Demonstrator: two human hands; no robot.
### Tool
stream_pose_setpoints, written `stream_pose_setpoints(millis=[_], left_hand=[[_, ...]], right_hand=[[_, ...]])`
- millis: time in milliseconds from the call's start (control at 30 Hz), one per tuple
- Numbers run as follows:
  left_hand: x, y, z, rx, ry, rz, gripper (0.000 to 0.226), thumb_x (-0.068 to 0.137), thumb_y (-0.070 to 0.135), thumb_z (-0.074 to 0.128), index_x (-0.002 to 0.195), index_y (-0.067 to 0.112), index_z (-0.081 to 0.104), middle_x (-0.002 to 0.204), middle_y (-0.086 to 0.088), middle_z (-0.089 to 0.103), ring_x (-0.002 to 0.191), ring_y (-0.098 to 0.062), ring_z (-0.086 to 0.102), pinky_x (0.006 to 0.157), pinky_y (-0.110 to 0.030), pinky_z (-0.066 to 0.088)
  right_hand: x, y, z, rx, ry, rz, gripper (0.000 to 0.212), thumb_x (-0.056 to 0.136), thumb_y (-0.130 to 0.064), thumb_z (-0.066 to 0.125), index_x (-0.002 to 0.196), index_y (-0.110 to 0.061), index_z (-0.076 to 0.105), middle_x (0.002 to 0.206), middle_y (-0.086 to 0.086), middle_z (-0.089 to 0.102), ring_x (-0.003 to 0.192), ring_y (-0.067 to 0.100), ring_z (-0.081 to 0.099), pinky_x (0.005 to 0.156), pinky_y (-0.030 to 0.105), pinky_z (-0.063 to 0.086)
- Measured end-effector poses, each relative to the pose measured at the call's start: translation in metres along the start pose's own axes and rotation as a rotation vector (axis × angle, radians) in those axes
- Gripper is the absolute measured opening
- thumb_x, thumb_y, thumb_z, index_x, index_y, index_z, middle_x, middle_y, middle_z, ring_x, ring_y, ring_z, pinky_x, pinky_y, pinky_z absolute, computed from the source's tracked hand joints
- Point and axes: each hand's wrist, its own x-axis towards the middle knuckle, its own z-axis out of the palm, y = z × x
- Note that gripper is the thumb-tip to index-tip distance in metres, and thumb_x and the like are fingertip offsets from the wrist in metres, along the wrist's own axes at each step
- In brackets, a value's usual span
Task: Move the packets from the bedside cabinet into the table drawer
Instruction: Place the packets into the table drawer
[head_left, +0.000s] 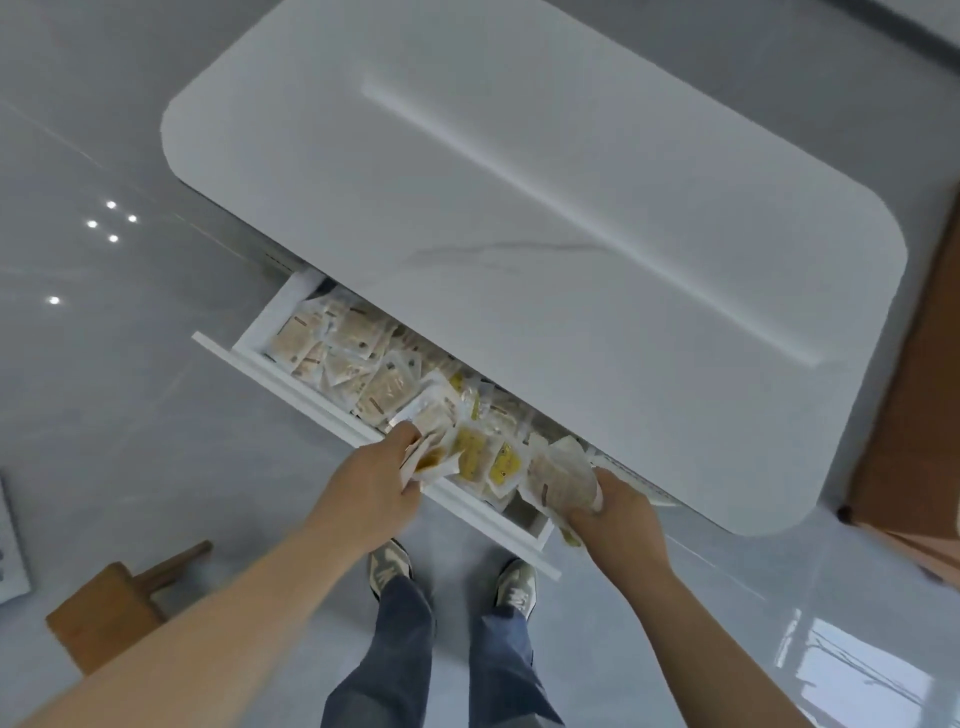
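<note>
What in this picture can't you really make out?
1. Back of the drawer: in the head view it is hidden under the table top.
2. Print on the packets: too small and blurred.
3. How many packets the left hand and right hand grip: the hands and overlapping packets hide it.
4. Bedside cabinet: outside the frame.

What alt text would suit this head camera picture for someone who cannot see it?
A person's left hand and right hand each grip packets over an open white drawer crowded with more packets, under a white tabletop.
</note>
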Motion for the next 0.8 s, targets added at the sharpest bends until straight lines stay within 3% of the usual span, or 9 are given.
stream_pose_setpoints(millis=[100,167,267,433,567,667,800], left_hand=[[0.024,-0.015,0.025,0.027,0.004,0.017,0.027,0.086,0.015,0.054,0.11,0.024,0.043,0.086,-0.004,0.064,0.075,-0.026,0.059,0.058,-0.03,0.043],[0.039,-0.025,0.041,0.051,0.006,0.024,0.03,0.087,0.016,0.054,0.112,0.025,0.042,0.087,-0.004,0.065,0.077,-0.026,0.061,0.061,-0.031,0.048],[0.06,-0.036,0.06,0.075,0.019,0.038,0.031,0.087,0.016,0.055,0.114,0.025,0.043,0.087,-0.004,0.065,0.08,-0.027,0.062,0.063,-0.033,0.051],[0.092,-0.051,0.085,0.096,0.042,0.075,0.026,0.086,0.013,0.055,0.109,0.02,0.046,0.08,-0.004,0.063,0.071,-0.028,0.058,0.054,-0.03,0.04],[0.111,-0.057,0.097,0.112,0.05,0.12,0.025,0.086,0.017,0.056,0.108,0.02,0.046,0.078,-0.003,0.062,0.067,-0.026,0.059,0.055,-0.033,0.046],[0.122,-0.059,0.104,0.116,0.042,0.151,0.028,0.086,0.017,0.056,0.112,0.019,0.046,0.078,-0.003,0.061,0.065,-0.024,0.056,0.053,-0.03,0.041],[0.134,-0.056,0.112,0.145,0.028,0.159,0.031,0.085,0.015,0.056,0.115,0.018,0.046,0.081,-0.004,0.06,0.065,-0.023,0.052,0.053,-0.029,0.035]], right_hand=[[0.032,0.009,0.028,-0.004,-0.03,-0.013,0.013,0.08,-0.019,0.053,0.077,-0.03,0.047,0.069,-0.007,0.056,0.065,0.017,0.054,0.049,0.023,0.036],[0.053,0.016,0.048,0.003,-0.048,-0.022,0.014,0.081,-0.016,0.054,0.091,-0.026,0.056,0.079,-0.002,0.06,0.075,0.022,0.058,0.055,0.025,0.04],[0.082,0.025,0.075,-0.024,-0.08,-0.057,0.038,0.081,-0.016,0.055,0.118,-0.026,0.058,0.099,0.003,0.066,0.086,0.025,0.062,0.065,0.029,0.048],[0.122,0.034,0.113,-0.086,-0.134,-0.093,0.038,0.083,-0.013,0.054,0.121,-0.022,0.055,0.104,0.005,0.066,0.092,0.026,0.061,0.068,0.03,0.048],[0.142,0.043,0.139,-0.134,-0.209,-0.085,0.041,0.084,-0.015,0.054,0.124,-0.024,0.053,0.11,0.006,0.064,0.098,0.027,0.061,0.073,0.032,0.05],[0.15,0.051,0.15,-0.098,-0.257,-0.062,0.04,0.083,-0.021,0.06,0.122,-0.026,0.054,0.114,0.004,0.064,0.098,0.025,0.06,0.076,0.031,0.051],[0.156,0.058,0.151,-0.098,-0.141,-0.035,0.053,0.082,-0.019,0.065,0.132,-0.022,0.047,0.126,0.005,0.055,0.109,0.026,0.057,0.082,0.03,0.047]])
